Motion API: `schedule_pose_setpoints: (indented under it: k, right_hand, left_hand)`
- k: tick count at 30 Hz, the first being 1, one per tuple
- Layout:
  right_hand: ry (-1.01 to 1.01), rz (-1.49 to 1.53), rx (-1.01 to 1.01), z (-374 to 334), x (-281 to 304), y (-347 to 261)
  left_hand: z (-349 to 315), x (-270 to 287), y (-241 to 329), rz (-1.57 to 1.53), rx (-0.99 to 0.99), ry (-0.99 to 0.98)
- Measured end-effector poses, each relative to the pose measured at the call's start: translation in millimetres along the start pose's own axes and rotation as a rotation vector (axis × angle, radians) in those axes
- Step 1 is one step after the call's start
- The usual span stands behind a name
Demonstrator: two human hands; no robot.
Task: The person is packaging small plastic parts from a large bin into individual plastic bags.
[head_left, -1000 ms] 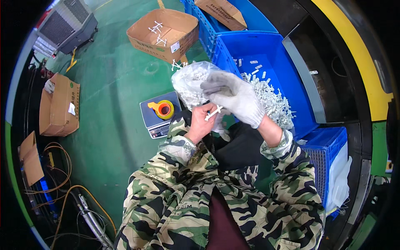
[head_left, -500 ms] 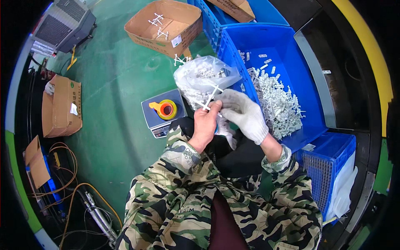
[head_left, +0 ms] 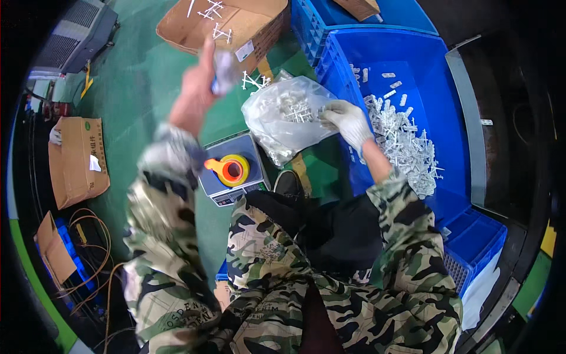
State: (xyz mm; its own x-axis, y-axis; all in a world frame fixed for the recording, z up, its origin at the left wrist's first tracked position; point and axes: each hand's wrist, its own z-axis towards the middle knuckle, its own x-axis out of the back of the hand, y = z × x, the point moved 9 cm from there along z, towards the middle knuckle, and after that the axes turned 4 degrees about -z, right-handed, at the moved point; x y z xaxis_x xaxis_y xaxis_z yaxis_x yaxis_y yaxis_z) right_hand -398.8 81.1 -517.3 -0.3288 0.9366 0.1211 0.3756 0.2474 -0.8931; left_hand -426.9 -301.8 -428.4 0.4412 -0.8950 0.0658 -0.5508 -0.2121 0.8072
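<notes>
My left hand (head_left: 197,85), bare and smeared by motion, is raised over the floor near the large cardboard box (head_left: 262,44). A blurred white and blue thing (head_left: 225,74) shows at its fingers; its kind is unclear. My right hand (head_left: 348,123), in a white glove, is at the right side of the mouth of a clear plastic bag (head_left: 265,112). Its fingers are pressed together, and what they pinch is too small to name. Many small white plastic parts (head_left: 295,109) lie inside the bag. The box holds white branched plastic sticks (head_left: 221,33).
A blue crate (head_left: 407,59) at right holds a heap of white plastic pieces (head_left: 407,153). A scale (head_left: 247,150) bears a yellow and orange tape roll (head_left: 233,170). More white sticks (head_left: 254,81) lie between box and bag. Another cardboard box (head_left: 79,162) and cables (head_left: 97,236) are at left.
My hands have parted. The left swung up and left toward the cardboard box; the right stayed by the bag. The white branched stick formerly between them is no longer there.
</notes>
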Motion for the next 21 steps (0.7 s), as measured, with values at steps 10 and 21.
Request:
schedule_pose_setpoints:
  k: [10,21]
  right_hand:
    - [-0.527,-1.422,0.362,137.4,-109.7,90.5]
    - [-0.585,-1.637,0.487,138.4,-92.1,143.8]
  left_hand:
    - [-249.6,-167.6,-108.8,0.311,-0.52,-0.539]
    - [-273.0,-197.8,-124.0,0.647,-0.67,-0.699]
